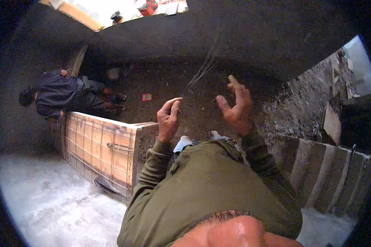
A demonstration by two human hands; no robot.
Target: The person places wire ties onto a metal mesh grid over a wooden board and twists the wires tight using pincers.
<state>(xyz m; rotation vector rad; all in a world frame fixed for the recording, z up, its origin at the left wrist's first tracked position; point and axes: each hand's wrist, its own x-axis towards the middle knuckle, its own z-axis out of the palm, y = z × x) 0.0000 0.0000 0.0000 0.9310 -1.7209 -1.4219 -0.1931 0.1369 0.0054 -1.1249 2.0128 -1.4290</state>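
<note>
My two bare hands are raised in front of me above a dark earth floor. My left hand is drawn into a pinch, thumb against fingertips; I cannot tell whether anything tiny sits between them. My right hand, slightly blurred, has its fingers spread and holds nothing I can see. Nearest my left hand, to its left, stands a wooden panel, with wire mesh across its face. A co-worker in dark clothes bends at its far end. Loose thin wires lie beyond my hands. The panel appears set up and already meshed; how much remains undone, I cannot tell.
</note>
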